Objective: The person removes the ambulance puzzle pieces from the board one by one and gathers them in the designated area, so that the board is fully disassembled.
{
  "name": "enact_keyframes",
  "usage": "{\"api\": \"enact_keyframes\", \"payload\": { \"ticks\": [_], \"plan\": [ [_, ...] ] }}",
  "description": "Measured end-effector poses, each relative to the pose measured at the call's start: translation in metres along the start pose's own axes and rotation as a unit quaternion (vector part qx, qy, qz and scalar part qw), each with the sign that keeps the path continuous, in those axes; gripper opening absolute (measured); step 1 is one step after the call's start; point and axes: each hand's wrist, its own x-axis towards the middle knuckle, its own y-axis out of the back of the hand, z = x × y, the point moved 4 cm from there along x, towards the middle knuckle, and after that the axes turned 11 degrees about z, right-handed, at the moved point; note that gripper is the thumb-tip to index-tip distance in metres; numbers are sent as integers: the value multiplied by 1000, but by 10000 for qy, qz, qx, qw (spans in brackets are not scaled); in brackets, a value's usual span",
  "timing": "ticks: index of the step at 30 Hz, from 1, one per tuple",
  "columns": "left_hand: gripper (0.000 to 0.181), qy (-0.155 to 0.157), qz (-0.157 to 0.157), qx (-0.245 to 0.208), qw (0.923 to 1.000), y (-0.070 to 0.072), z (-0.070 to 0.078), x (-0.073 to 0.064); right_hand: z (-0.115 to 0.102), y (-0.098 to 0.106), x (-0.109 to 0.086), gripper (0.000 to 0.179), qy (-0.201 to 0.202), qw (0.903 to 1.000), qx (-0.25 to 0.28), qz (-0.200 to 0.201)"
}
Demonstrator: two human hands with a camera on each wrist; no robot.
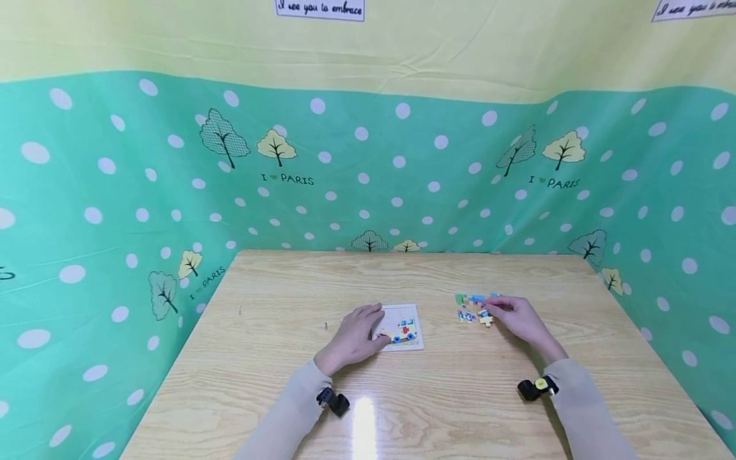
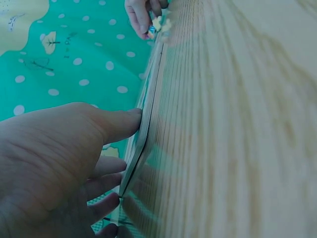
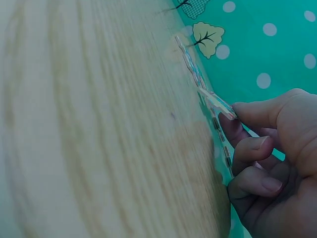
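A square white puzzle tray (image 1: 418, 327) lies on the table, with a partly assembled picture of a yellow vehicle with blue wheels (image 1: 405, 332) in its lower part. My left hand (image 1: 358, 335) rests over the tray's left side. In the left wrist view the thumb (image 2: 121, 124) lies on the tray's edge and the other fingers stretch along it. To the right, my right hand (image 1: 520, 318) pinches a jigsaw piece (image 3: 218, 104) between thumb and forefinger, slightly tilted above other flat pieces. Several loose jigsaw pieces (image 1: 466, 316) lie beside and under that hand, which partly hides them.
The wooden table (image 1: 276, 383) extends around both hands. A green dotted cloth (image 1: 345, 204) hangs behind and along both sides of it. Tiny dark specks (image 1: 326, 326) show left of the tray. Wrist cameras (image 1: 333, 401) sit on both sleeves.
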Motion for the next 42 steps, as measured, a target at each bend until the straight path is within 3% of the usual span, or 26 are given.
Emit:
{"api": "enact_keyframes", "payload": {
  "ticks": [21, 42],
  "plan": [
    [65, -5, 19, -33, 10000, 2, 1, -1, -3, 5, -3, 51, -348, 9993, -30, 141],
    [65, 5, -1, -36, 10000, 2, 2, -1, -25, -30, 0, 35, 134, 9998, 132, -42]
  ]
}}
